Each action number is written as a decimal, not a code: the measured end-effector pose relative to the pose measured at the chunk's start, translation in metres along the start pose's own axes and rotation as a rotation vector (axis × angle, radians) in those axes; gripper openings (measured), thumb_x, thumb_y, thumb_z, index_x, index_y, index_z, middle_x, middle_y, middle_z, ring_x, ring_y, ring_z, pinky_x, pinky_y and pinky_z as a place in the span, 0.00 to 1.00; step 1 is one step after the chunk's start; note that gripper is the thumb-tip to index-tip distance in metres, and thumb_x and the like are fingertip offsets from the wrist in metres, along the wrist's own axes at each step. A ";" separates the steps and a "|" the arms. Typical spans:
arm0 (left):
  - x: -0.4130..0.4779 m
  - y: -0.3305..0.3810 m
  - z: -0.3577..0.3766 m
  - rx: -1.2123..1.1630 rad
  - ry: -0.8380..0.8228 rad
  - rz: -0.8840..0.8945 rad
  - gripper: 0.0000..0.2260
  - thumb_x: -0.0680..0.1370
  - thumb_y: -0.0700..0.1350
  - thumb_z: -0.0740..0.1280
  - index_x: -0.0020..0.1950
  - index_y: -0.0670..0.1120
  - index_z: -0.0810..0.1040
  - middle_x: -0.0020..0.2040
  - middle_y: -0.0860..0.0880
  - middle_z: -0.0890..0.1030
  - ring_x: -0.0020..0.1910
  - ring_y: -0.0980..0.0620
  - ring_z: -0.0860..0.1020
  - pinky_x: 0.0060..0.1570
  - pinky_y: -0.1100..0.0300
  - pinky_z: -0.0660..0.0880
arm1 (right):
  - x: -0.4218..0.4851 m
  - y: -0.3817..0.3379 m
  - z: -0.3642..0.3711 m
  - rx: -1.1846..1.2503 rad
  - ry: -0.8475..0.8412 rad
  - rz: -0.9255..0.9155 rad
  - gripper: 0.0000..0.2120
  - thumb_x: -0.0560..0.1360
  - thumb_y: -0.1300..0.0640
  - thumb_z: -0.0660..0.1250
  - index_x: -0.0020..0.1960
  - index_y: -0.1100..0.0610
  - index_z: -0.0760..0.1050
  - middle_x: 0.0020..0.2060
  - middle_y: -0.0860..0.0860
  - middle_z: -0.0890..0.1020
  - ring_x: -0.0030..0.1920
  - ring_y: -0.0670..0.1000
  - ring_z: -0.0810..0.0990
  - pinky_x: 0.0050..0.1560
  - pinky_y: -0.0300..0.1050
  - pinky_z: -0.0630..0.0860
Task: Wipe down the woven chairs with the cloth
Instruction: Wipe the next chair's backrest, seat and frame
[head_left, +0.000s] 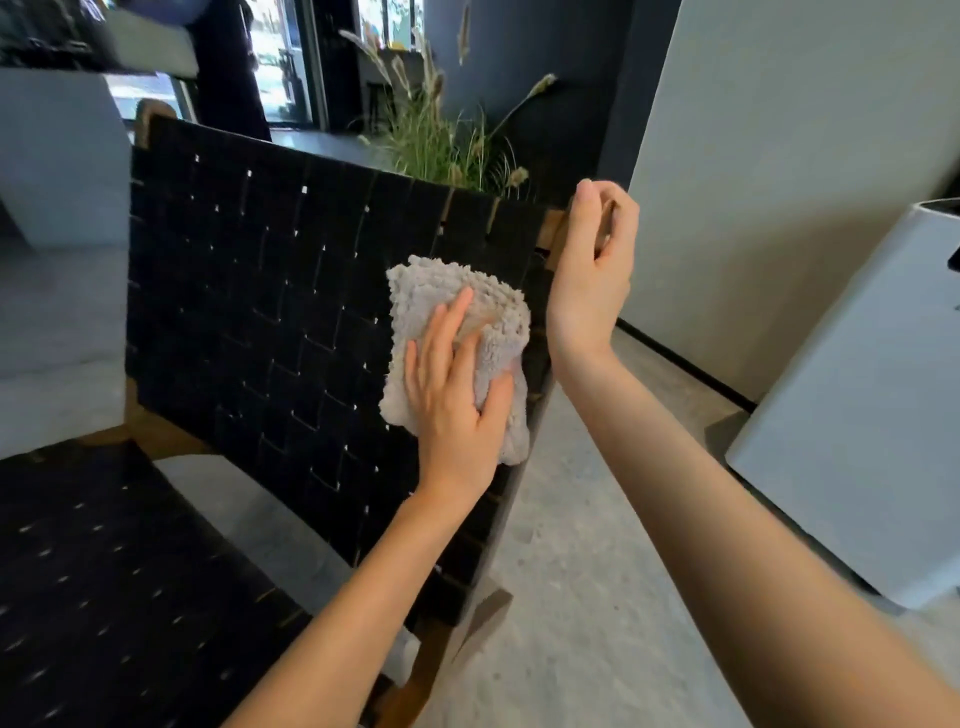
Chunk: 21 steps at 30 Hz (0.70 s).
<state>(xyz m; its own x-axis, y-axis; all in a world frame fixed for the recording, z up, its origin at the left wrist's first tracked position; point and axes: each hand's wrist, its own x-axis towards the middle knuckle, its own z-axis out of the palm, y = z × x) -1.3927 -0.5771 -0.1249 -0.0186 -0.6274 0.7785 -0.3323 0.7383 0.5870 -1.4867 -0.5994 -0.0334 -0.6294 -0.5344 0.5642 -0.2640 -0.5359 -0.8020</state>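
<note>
Cloth (451, 292) under left hand (453, 411) presses woven chair (249, 291).

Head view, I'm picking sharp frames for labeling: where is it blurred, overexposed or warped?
Head view: the cloth and backrest weave are reasonably sharp. Head view: the woven seat at lower left is smeared by blur. Head view: the windows behind are blown out, and wide-angle distortion tilts and bows the white box at right.
</note>
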 end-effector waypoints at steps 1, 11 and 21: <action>-0.010 -0.004 -0.001 -0.011 -0.009 -0.007 0.27 0.78 0.48 0.58 0.68 0.71 0.50 0.74 0.53 0.62 0.75 0.51 0.58 0.74 0.44 0.49 | 0.001 0.002 -0.001 0.007 -0.008 0.004 0.05 0.81 0.50 0.59 0.54 0.49 0.71 0.40 0.39 0.75 0.40 0.33 0.74 0.44 0.26 0.70; -0.109 -0.031 -0.031 0.023 -0.190 -0.123 0.23 0.79 0.52 0.55 0.68 0.74 0.52 0.75 0.61 0.54 0.76 0.57 0.50 0.75 0.49 0.44 | -0.029 0.019 -0.003 0.043 -0.038 0.068 0.24 0.82 0.46 0.55 0.76 0.47 0.56 0.66 0.44 0.69 0.47 0.26 0.67 0.42 0.17 0.63; -0.114 -0.025 -0.044 -0.154 -0.187 -0.350 0.22 0.80 0.52 0.55 0.72 0.62 0.53 0.75 0.62 0.55 0.74 0.65 0.51 0.71 0.67 0.50 | -0.033 0.014 -0.004 0.041 -0.017 0.081 0.25 0.82 0.46 0.54 0.77 0.46 0.54 0.72 0.46 0.67 0.54 0.36 0.65 0.54 0.29 0.61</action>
<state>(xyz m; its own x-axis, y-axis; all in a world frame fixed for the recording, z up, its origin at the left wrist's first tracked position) -1.3405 -0.5128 -0.2182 -0.1051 -0.8703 0.4812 -0.2040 0.4925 0.8461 -1.4724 -0.5866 -0.0637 -0.6351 -0.5879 0.5010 -0.1821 -0.5164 -0.8368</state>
